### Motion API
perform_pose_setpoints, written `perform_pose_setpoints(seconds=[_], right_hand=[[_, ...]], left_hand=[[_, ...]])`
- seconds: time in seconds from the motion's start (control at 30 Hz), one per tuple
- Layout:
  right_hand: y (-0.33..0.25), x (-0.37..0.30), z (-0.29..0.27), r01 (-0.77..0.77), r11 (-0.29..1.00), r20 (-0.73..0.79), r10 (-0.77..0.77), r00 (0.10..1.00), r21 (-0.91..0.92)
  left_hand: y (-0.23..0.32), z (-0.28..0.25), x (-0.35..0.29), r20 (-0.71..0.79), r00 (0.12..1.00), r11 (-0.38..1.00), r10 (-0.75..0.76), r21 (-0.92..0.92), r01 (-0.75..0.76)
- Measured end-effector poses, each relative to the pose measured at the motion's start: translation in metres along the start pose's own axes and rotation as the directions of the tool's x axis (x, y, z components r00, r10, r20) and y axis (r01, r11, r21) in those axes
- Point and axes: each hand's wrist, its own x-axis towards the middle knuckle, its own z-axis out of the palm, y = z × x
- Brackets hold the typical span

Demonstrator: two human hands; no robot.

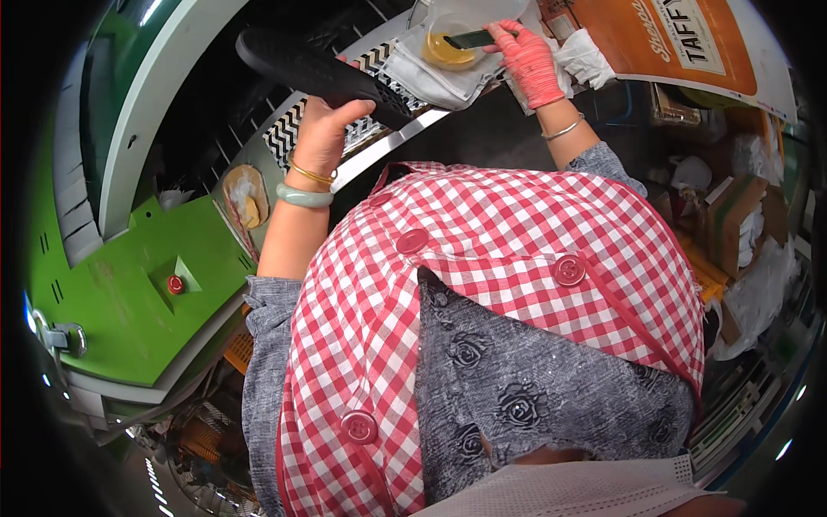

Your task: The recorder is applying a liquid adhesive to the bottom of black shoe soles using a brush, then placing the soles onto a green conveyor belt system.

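Note:
My left hand (pixel 323 133) is closed round a long black shoe sole (pixel 314 73) with one rounded end, its thumb lying along the near side. The sole is tilted above a ledge with a black-and-white zigzag covering (pixel 287 129). In a pink glove, my right hand (pixel 527 65) grips a dark flat-handled brush (pixel 482 38). The brush's far end reaches into a translucent container (pixel 469 10) with yellow liquid (pixel 448 56) at its bottom; its bristles cannot be made out. Under the container lies a pale folded cloth (pixel 413 76).
A green machine panel (pixel 129 302) with a red button (pixel 176 284) stands at left. Near it lies an oval board (pixel 246 196). At right are white crumpled tissue (pixel 587 60), an orange printed sheet (pixel 715 52), a cardboard box (pixel 732 226) and plastic bags (pixel 762 297).

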Motion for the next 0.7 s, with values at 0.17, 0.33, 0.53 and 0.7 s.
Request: perform_pose_setpoints(seconds=[0.17, 0.33, 0.53, 0.7], right_hand=[[0.003, -0.004, 0.001, -0.05, 0.998, -0.009, 0.05, 0.999, 0.048], [0.008, -0.009, -0.004, -0.048, 0.989, -0.014, 0.051, 0.999, 0.14], [0.022, -0.009, -0.01, -0.027, 0.989, 0.034, 0.022, 0.999, 0.147], [0.033, -0.026, 0.006, -0.323, 0.603, 0.152, 0.316, 0.936, 0.729]], left_hand=[[-0.042, -0.011, 0.003, 0.096, 0.944, 0.828, 0.315, 0.458, -0.323], [-0.054, -0.013, -0.003, 0.343, 0.738, 0.15, 0.581, 0.846, -0.512], [-0.058, -0.015, -0.003, 0.33, 0.691, 0.09, 0.643, 0.864, -0.496], [-0.056, -0.025, -0.004, 0.171, 0.718, 0.235, 0.675, 0.872, -0.429]])
